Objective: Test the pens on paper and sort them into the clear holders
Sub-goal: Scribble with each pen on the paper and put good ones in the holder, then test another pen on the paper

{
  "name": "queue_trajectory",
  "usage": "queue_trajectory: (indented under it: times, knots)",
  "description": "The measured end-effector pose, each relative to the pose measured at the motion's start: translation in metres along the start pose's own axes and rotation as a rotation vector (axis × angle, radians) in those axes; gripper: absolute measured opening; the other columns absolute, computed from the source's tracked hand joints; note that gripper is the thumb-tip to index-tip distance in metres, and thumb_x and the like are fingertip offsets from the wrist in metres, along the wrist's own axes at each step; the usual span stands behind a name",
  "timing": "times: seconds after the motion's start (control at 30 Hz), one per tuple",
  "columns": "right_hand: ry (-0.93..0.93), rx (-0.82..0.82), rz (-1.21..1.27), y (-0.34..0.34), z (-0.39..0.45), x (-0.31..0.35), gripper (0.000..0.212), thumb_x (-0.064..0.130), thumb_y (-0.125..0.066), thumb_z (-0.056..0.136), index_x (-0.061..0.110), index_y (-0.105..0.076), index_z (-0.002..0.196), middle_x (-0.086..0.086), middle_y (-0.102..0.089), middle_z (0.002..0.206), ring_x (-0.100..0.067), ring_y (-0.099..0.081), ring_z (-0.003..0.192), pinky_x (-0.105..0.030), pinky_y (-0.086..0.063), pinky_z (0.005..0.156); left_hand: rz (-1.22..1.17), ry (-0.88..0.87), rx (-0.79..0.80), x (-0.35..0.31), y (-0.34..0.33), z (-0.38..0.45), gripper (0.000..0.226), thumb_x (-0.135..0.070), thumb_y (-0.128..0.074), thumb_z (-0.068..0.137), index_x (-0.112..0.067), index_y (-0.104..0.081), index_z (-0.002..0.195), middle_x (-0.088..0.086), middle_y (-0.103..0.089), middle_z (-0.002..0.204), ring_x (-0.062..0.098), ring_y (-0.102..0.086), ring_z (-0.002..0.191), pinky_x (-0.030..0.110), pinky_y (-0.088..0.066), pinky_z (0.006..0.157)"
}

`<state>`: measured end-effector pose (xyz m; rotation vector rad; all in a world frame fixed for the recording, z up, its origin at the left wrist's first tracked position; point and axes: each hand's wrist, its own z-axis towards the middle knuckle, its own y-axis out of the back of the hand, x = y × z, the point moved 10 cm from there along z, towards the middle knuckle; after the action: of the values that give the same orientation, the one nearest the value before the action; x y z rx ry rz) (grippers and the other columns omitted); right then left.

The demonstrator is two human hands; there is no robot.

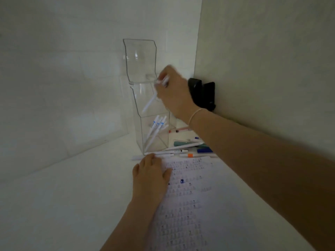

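Note:
A tall clear holder [139,98] stands in the corner of a white surface, in stacked tiers. My right hand [175,93] reaches over the rim of its middle tier and pinches a white pen [150,104], which points down into that tier. The lowest tier holds several white pens with blue bands [155,127]. My left hand [149,175] rests flat on the left edge of a printed paper sheet [192,205] lying in front of the holder.
Several loose pens and markers [190,147], white, blue, green and orange-banded, lie between the holder and the paper. A black object [202,93] is fixed to the right wall behind my right hand. Walls close in on the left and right.

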<state>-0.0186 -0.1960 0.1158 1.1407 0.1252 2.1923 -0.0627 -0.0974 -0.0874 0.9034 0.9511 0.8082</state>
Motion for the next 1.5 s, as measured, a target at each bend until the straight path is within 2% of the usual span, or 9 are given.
queue_trajectory:
  times: [0.23,0.33,0.47,0.67,0.77,0.9,1.13,1.27,1.5]
  knots:
    - [0.013,0.372,-0.311,-0.07,-0.017,-0.026,0.013,0.014,-0.053,0.088,0.01,-0.065,0.09,-0.007,-0.069,0.09,-0.024,-0.064,0.085,-0.037,-0.051,0.084,0.032,0.002,0.022,-0.002,-0.003,-0.002,0.053,-0.048,-0.032,0.095,-0.017,-0.036,0.137,0.002,-0.024,0.151,0.019,-0.019,0.139,0.037,-0.016,0.113]
    - [0.093,0.147,-0.235,-0.04,-0.021,-0.016,0.017,0.009,-0.052,0.087,0.011,-0.067,0.095,-0.005,-0.069,0.095,-0.018,-0.059,0.088,-0.037,-0.046,0.091,0.026,0.01,0.027,-0.002,-0.003,-0.002,0.053,-0.047,-0.033,0.095,-0.016,-0.037,0.137,0.003,-0.024,0.151,0.02,-0.021,0.139,0.038,-0.017,0.113]
    - [-0.031,-0.159,-0.24,0.024,-0.056,-0.053,0.012,-0.001,-0.048,0.086,0.008,-0.054,0.081,-0.005,-0.052,0.081,-0.02,-0.05,0.077,-0.028,-0.04,0.071,0.033,0.015,0.03,-0.002,-0.004,-0.001,0.053,-0.047,-0.032,0.095,-0.016,-0.036,0.138,0.003,-0.023,0.151,0.02,-0.019,0.14,0.039,-0.016,0.114]
    - [-0.213,0.54,-0.666,-0.008,-0.122,-0.134,0.02,0.009,-0.053,0.087,0.018,-0.06,0.103,-0.005,-0.056,0.111,-0.022,-0.053,0.105,-0.028,-0.041,0.089,0.035,0.013,0.013,-0.003,-0.004,-0.002,0.053,-0.047,-0.032,0.095,-0.016,-0.036,0.138,0.004,-0.024,0.151,0.02,-0.019,0.14,0.04,-0.015,0.115]
    - [-0.184,0.636,-0.781,-0.014,-0.127,-0.138,0.036,0.009,-0.048,0.091,0.018,-0.054,0.125,-0.004,-0.05,0.128,-0.021,-0.048,0.116,-0.028,-0.037,0.098,0.035,0.015,0.012,-0.002,-0.005,-0.002,0.053,-0.047,-0.032,0.095,-0.015,-0.035,0.138,0.004,-0.023,0.151,0.02,-0.018,0.14,0.04,-0.015,0.115]
    - [-0.146,0.718,-0.842,-0.022,-0.125,-0.139,0.029,0.008,-0.048,0.091,0.015,-0.059,0.117,-0.006,-0.054,0.121,-0.023,-0.055,0.11,-0.025,-0.041,0.088,0.06,0.013,-0.002,-0.002,-0.004,-0.001,0.053,-0.047,-0.032,0.095,-0.015,-0.036,0.138,0.004,-0.024,0.151,0.02,-0.02,0.139,0.039,-0.014,0.114]
    - [-0.273,0.061,0.085,0.039,-0.084,-0.095,0.021,0.006,-0.06,0.088,0.014,-0.067,0.106,-0.003,-0.067,0.092,-0.008,-0.063,0.079,-0.008,-0.051,0.075,-0.157,-0.064,-0.252,-0.012,0.028,-0.003,0.045,-0.046,-0.04,0.094,-0.018,-0.051,0.127,0.003,-0.05,0.134,0.021,-0.043,0.125,0.038,-0.023,0.109]
    - [-0.477,0.242,0.473,0.019,-0.1,-0.082,0.02,0.008,-0.057,0.091,0.016,-0.068,0.105,-0.004,-0.068,0.086,-0.014,-0.068,0.074,-0.021,-0.056,0.065,-0.379,-0.104,-0.329,-0.022,0.045,-0.007,0.055,-0.053,-0.039,0.092,-0.02,-0.039,0.136,-0.001,-0.052,0.13,0.016,-0.048,0.12,0.033,-0.035,0.104]
    - [-0.449,0.614,0.056,-0.011,-0.13,-0.091,0.026,0.018,-0.068,0.085,0.012,-0.056,0.107,-0.013,-0.066,0.08,-0.013,-0.048,0.046,-0.019,-0.037,0.038,-0.443,-0.288,-0.314,-0.038,0.05,-0.013,0.061,-0.018,-0.048,0.094,-0.031,-0.019,0.145,-0.009,-0.03,0.148,-0.009,-0.024,0.126,0.004,-0.026,0.097]
